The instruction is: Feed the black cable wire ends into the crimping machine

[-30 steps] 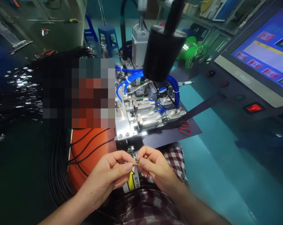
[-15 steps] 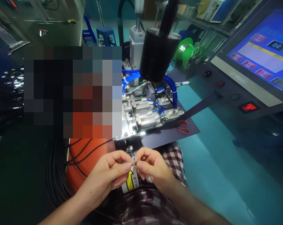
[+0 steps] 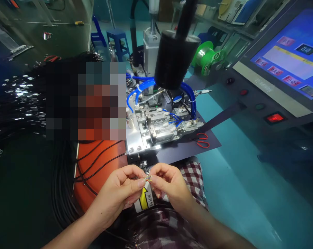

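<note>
Several thin coloured wires [image 3: 148, 179], green, yellow and orange-red among them, show between my fingertips. My left hand [image 3: 127, 186] pinches them from the left, thumb against forefinger. From the right, my right hand [image 3: 169, 181] has its thumb and forefinger closed on the wire ends. Both hands are close together above my lap, in front of the machine's near edge. Just below the fingers is a white label [image 3: 144, 199] with a yellow arrow. The wires' far ends are hidden by my fingers.
Beyond my hands stands a machine with metal slides [image 3: 163, 129] and blue air tubes [image 3: 189, 93]. Red-handled scissors [image 3: 203, 140] lie on a dark plate. Black cables [image 3: 64, 193] hang at left over an orange surface [image 3: 101, 162]. A control screen [image 3: 291, 55] and a black lamp-like cylinder [image 3: 175, 60] overhang the area.
The wires between my fingertips have shifted slightly, with a yellow end now pointing right. My hands have hardly moved. The blurred patch at left has shrunk, exposing more of the machine and tubes.
</note>
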The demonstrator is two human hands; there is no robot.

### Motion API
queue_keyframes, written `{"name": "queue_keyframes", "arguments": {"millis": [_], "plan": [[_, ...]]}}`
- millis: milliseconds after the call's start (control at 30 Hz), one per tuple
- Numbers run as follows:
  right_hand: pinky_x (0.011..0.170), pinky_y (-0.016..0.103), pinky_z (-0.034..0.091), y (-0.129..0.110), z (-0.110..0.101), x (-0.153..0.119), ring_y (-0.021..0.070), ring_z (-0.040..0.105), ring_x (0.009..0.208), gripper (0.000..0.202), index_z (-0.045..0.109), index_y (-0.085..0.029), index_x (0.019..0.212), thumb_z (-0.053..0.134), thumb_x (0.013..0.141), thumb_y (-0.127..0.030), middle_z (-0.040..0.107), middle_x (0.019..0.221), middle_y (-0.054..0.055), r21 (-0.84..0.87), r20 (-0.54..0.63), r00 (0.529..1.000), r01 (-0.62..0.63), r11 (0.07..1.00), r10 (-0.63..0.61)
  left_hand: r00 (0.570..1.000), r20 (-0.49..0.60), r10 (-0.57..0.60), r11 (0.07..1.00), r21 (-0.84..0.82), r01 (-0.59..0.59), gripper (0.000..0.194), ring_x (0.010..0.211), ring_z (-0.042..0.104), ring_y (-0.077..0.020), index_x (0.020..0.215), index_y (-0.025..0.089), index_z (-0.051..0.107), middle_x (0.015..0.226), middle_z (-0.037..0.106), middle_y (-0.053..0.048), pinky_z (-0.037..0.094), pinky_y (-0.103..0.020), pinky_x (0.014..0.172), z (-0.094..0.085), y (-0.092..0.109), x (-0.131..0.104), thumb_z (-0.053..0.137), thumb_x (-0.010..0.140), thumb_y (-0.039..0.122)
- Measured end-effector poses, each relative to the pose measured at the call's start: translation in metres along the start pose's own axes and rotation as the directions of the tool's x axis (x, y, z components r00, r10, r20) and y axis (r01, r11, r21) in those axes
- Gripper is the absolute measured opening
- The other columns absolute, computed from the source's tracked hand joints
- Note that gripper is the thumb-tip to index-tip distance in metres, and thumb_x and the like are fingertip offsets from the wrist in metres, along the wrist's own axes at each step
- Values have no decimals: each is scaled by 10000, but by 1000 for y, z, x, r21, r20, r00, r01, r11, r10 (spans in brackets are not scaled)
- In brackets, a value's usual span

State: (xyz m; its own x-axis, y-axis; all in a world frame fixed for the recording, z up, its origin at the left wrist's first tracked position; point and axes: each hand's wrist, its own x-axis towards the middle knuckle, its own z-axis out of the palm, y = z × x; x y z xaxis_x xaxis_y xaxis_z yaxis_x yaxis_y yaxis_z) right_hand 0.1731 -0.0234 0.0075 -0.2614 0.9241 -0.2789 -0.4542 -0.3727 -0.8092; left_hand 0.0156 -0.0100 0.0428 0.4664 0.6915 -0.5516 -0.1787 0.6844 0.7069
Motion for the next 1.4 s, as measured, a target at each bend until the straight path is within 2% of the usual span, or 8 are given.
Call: {"name": "queue_keyframes", "arguments": {"millis": [233,433,700,833,933,1100,1267,1400], "plan": [[393,167,327,0,-1,0,46,425,390,163,606,-145,716,706,728,-273,519,509,-57,-15,8,1000,-27,1000,27,1000,-1,6,1000,-6,-6,204,394,210,-22,777,163,580,427,326,105,129,-165,391,-1,0,1,695,745,329],[349,168,235,-14,-9,4,38,331,368,169,583,-147,713,669,756,-285,470,497,-69,-101,160,978,-116,988,132,999,30,-10,1000,24,9,194,393,251,-11,774,151,599,463,355,93,161,-161,403,-3,-1,-2,708,732,306],[557,218,387,-40,-24,19,93,460,594,76,598,-132,790,590,814,-204,540,674,-12,-411,481,870,114,904,109,991,85,-104,988,121,93,202,375,265,-10,729,145,563,461,389,92,156,-159,382,-3,-2,-1,713,723,280],[568,233,395,-51,-23,24,105,456,606,55,594,-160,799,550,823,-185,533,684,-21,-538,553,816,196,820,168,994,17,-108,985,139,105,217,367,272,-6,719,148,543,491,426,85,147,-163,378,0,-5,-1,721,701,270],[550,230,386,-52,-20,23,104,452,588,67,593,-169,777,549,824,-188,527,667,-25,-577,507,851,219,787,135,997,-68,-32,986,163,43,206,370,258,-13,714,146,552,446,378,96,138,-166,386,1,-6,-1,700,721,289],[488,218,380,-28,-11,13,95,469,537,107,586,-162,798,537,844,-245,543,665,-13,-500,178,984,89,862,2,986,-168,-17,993,111,36,188,370,157,-24,722,164,552,392,300,116,104,-184,380,0,-5,-1,655,764,316],[483,224,361,-8,-3,1,99,462,524,97,601,-171,799,610,815,-266,531,624,-28,-530,1,996,75,844,-88,986,-165,-19,991,128,40,195,383,140,-34,741,178,548,396,287,115,99,-182,374,-3,-6,1,636,786,346],[550,239,386,-11,0,-3,114,481,582,94,578,-174,728,575,822,-185,549,643,-17,-654,35,976,183,734,-213,986,-165,-31,985,164,59,195,381,160,-37,751,183,540,404,286,116,125,-171,362,-2,-5,2,634,780,351]]}}
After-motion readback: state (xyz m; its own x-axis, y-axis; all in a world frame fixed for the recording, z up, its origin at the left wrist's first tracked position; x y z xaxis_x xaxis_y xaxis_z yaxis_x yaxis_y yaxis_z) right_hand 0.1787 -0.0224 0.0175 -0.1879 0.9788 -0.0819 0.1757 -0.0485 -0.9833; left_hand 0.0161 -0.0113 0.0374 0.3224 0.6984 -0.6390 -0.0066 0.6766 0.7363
